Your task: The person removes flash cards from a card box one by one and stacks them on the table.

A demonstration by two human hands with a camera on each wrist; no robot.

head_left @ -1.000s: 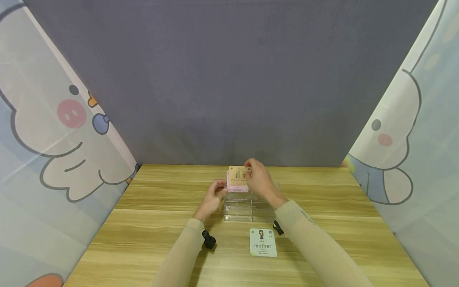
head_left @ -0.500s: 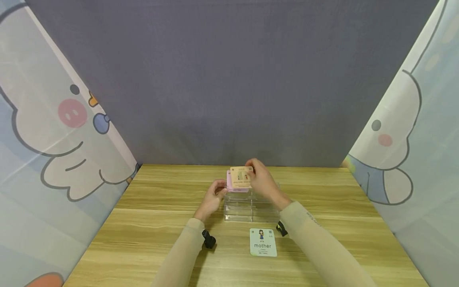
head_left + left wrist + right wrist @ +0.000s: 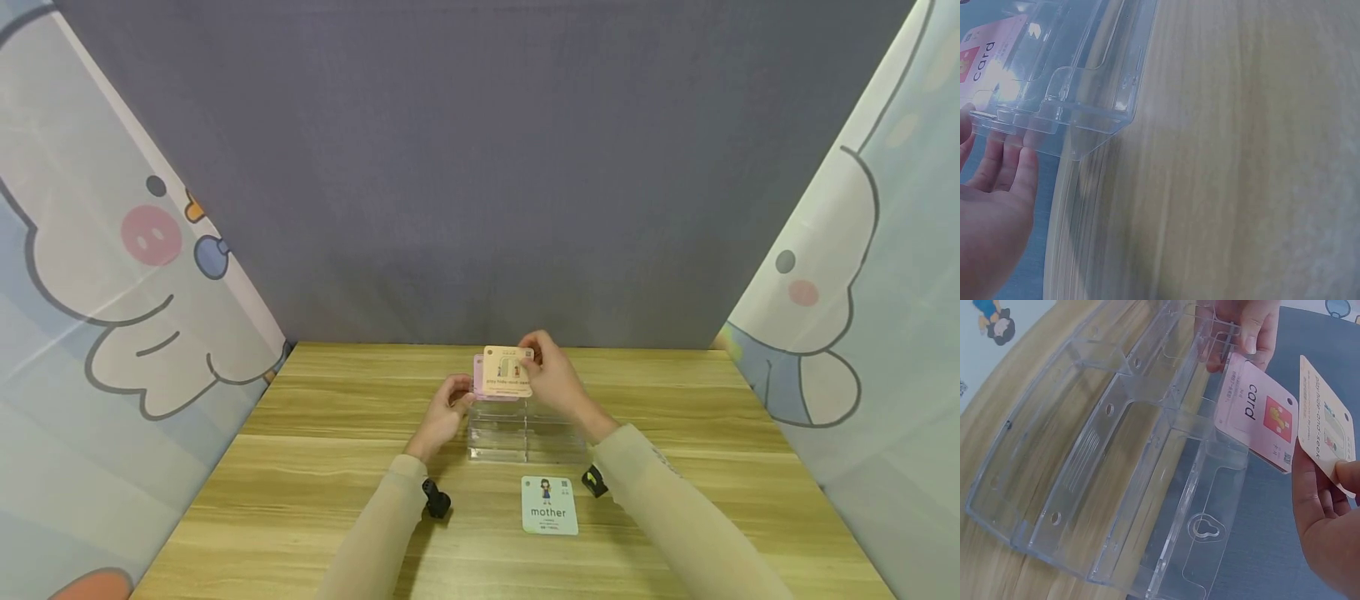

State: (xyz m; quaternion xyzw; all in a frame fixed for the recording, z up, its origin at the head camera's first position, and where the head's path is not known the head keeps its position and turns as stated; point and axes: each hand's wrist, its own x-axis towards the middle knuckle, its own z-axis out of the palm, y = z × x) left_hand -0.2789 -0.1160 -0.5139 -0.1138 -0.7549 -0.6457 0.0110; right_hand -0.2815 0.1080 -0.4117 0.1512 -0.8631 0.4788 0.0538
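A clear plastic card rack (image 3: 498, 442) with stepped compartments in two columns stands on the table. My left hand (image 3: 441, 417) grips its upper left edge, thumb in front and fingers behind; in the left wrist view those fingers (image 3: 1007, 165) show through the plastic. Pink cards (image 3: 1257, 412), the front one printed "card", sit in the rack's top left compartment. Between thumb and fingers, my right hand (image 3: 555, 382) pinches a cream-yellow card (image 3: 507, 368) printed "play hide-and-seek". It is held upright just in front of the pink cards in the head view, apart from them in the right wrist view.
A white card (image 3: 549, 505) printed "mother" lies face up on the wooden table (image 3: 315, 500) in front of the rack. Behind the table rises a grey fabric panel (image 3: 480, 183). Cartoon-printed curtains (image 3: 67, 358) hang at both sides. Black wrist cameras (image 3: 436, 498) sit at my cuffs.
My right hand has moved slightly right with the yellow card, which has tilted to face me more, uncovering more of the pink cards' left edge. My left hand stays on the rack.
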